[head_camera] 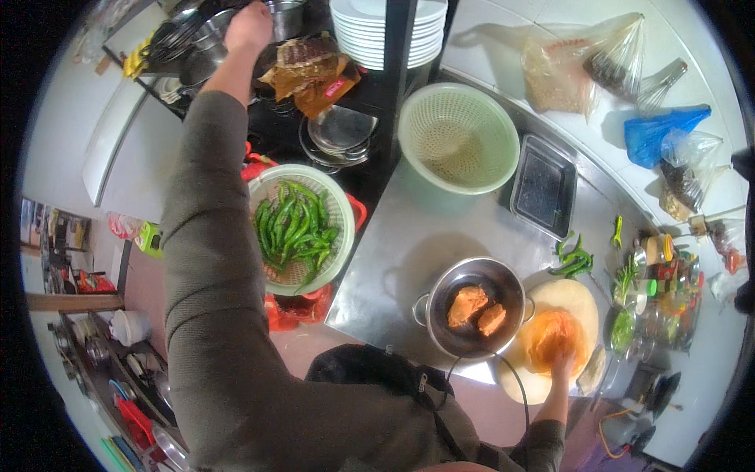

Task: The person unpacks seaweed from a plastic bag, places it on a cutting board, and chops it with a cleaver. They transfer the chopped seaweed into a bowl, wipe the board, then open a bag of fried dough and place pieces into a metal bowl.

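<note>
My left hand reaches far out to the rack at the upper left, among stainless steel pots. Its fingers are curled, and whether they hold anything is hidden. At the lower right, my right hand touches a rounded orange thing, perhaps a plastic bag with contents. My right fingers are blurred against it. Underneath lies a round, pale cutting board. Just left of the board stands a two-handled steel pan with two reddish-orange pieces of food inside.
A pale green colander and a dark metal tray stand on the steel counter. Green chilies fill another colander. Stacked white plates stand behind a dark post. Jars line the right wall.
</note>
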A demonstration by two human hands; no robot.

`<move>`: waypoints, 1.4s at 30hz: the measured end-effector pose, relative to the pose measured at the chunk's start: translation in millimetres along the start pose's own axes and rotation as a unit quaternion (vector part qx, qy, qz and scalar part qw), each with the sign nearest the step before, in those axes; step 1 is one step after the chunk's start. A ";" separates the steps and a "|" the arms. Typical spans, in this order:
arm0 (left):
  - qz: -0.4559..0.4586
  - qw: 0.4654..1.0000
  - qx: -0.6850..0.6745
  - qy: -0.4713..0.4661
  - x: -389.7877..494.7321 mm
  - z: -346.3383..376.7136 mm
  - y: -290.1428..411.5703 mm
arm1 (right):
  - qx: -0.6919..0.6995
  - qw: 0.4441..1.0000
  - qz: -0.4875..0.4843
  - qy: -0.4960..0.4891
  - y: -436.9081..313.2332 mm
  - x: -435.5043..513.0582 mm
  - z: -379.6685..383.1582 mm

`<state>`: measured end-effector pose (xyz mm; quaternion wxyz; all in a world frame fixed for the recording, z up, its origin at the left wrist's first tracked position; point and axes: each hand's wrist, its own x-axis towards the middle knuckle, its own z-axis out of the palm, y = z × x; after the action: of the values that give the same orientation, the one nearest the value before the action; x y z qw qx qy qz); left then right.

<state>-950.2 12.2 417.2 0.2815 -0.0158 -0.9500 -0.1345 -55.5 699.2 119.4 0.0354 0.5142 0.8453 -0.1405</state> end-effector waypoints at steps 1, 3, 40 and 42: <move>0.030 0.999 0.014 0.035 12.7 9.9 -2.1 | -0.003 1.000 -0.023 0.003 3.0 1.2 1.3; 0.034 0.998 0.049 -0.021 42.7 22.6 -6.6 | -0.013 0.999 -0.042 -0.003 8.0 3.9 3.6; 0.209 0.939 0.148 -0.229 173.8 105.5 -42.8 | 0.015 0.999 0.027 -0.011 -40.2 -17.4 -20.2; 0.260 0.923 0.181 -0.219 189.4 115.8 -55.0 | 0.031 0.999 0.026 -0.009 -42.5 -18.9 -21.3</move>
<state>-1176.8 -18.7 412.5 0.0893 -0.2399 -0.9586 0.1248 -82.2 670.5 152.2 0.0309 0.5354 0.8268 -0.1699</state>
